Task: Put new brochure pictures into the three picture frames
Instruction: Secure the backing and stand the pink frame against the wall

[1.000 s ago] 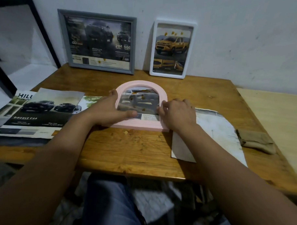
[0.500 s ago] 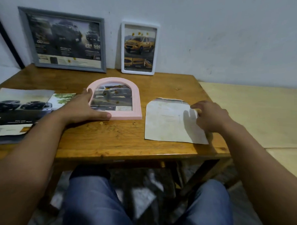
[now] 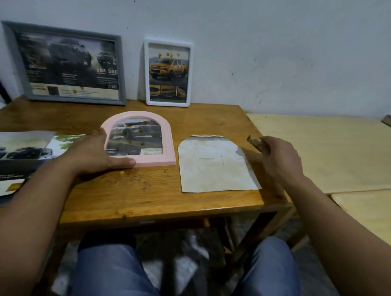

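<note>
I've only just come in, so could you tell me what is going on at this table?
A person is fitting brochure pictures into frames. The left hand rests on the pink arched frame, which lies flat on the wooden table with a car picture in it. The right hand holds a brownish cloth above the table's right edge. An arch-cut sheet lies beside the pink frame. The grey frame and white frame lean against the wall, pictures already in.

I am seeing the left hand (image 3: 94, 154) lying flat with thumb stretched out, while the right hand (image 3: 278, 158) is hovering with fingers curled, pinching something brown.
</note>
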